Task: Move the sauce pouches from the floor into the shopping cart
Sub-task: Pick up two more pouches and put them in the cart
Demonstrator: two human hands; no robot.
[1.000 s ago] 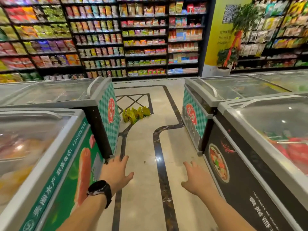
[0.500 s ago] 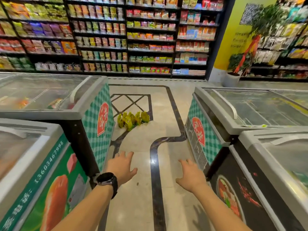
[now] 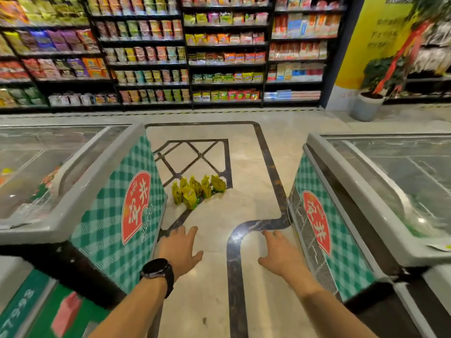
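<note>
The sauce pouches (image 3: 196,191), a small cluster of yellow packets, stand bunched on the floor (image 3: 253,198) at the corner of a dark inlaid diamond pattern, just beside the end of the chest freezer (image 3: 109,203) with the green check panel. They sit in the open mouth of the aisle, so nothing blocks the way to them. No shopping cart shows anywhere from here, so I cannot tell where they are meant to go. A second freezer (image 3: 324,215) with the same check panel faces the first across the gap, and the person stands between the two, well short of the pouches. Both arms are stretched forward and low. The left hand (image 3: 179,250), a dark watch (image 3: 157,272) on its wrist, hangs palm down with fingers spread and nothing in it; the right hand (image 3: 280,254) is the same, fingers loose and apart, empty. I take that as readiness to reach, since the pouches are too far off to touch and the task looks barely begun. Beyond them, stocked shelves (image 3: 219,57) line the back wall, with a potted plant (image 3: 366,106) off to the right
</note>
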